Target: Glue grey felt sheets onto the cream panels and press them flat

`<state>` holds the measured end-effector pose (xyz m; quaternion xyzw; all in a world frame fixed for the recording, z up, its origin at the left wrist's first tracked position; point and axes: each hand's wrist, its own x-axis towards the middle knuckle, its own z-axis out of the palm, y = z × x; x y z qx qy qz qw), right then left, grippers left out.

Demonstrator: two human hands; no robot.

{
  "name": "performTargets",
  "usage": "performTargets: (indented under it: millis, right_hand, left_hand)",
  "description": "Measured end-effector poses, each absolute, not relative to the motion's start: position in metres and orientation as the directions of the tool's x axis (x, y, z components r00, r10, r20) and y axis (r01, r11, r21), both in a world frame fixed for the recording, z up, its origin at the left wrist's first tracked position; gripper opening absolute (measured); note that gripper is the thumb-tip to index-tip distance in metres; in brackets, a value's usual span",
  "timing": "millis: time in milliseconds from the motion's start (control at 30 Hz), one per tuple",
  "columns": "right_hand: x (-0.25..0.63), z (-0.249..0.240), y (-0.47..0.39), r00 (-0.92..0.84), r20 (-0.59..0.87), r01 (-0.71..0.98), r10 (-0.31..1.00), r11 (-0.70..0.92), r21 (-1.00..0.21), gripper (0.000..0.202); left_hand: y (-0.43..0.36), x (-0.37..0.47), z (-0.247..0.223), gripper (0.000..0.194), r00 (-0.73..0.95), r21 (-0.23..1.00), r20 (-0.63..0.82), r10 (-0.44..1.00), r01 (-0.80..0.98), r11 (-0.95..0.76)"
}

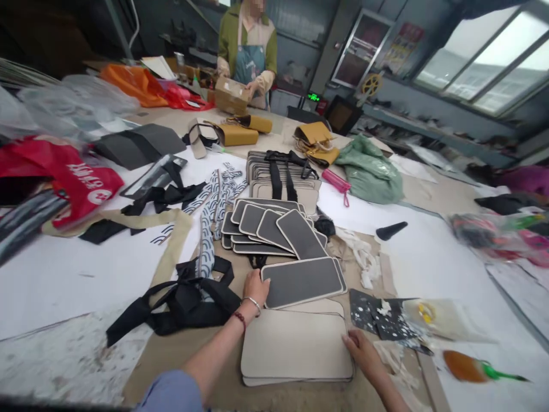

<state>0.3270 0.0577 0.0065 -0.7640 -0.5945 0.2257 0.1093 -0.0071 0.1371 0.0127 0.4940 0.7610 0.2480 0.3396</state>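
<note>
My left hand (256, 290) grips the left end of a dark grey panel with a pale border (304, 281), thumb on its top face. Another panel shows just beneath that one. At the right edge of a plain beige panel (297, 346), my right hand (363, 350) pinches with the thumb on top and its other fingers partly hidden. This beige panel lies on others, closest to me. Beyond my left hand, a fanned pile of dark grey panels (300, 233) rests on the brown board. Farther back stands a stack of panels with black straps (283, 177).
Black fabric strips (180, 300) and patterned ribbon (206, 240) lie left. To the right are a speckled black sheet (380, 315) and a glue bottle with green nozzle (467, 367). A green plastic bag (371, 169) sits farther back. Across the table a person (249, 54) holds a box.
</note>
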Motion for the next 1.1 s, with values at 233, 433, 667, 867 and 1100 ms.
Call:
performTargets:
  millis: [233,433,667,867,1100]
  right_hand:
    - [0.325,0.020,0.128,0.295,-0.138,0.867,0.946,-0.325,-0.379,0.042]
    - [0.325,0.001,0.190,0.248,-0.017,0.906,0.969,-0.238,-0.351,0.057]
    - [0.337,-0.007,0.205,0.159,-0.143,0.772,0.977,-0.213,-0.599,0.049]
    - [0.325,0.024,0.195,0.097,-0.160,0.527,0.982,-0.187,-0.829,0.040]
    - [0.309,0.060,0.199,0.033,-0.112,0.517,0.993,-0.112,-0.849,0.037]
  left_hand:
    - [0.140,-0.006,0.004,0.023,-0.266,0.754,-0.230,0.936,0.560,0.344]
    - [0.136,0.007,-0.010,0.028,-0.403,0.864,-0.182,0.897,0.370,0.342]
    - [0.138,0.018,-0.011,0.034,-0.477,0.905,-0.223,0.850,0.223,0.362]
    - [0.137,0.017,-0.010,0.039,-0.482,0.915,-0.273,0.832,0.137,0.380]
    - [0.126,0.011,0.004,0.044,-0.556,0.920,-0.301,0.775,0.046,0.390]
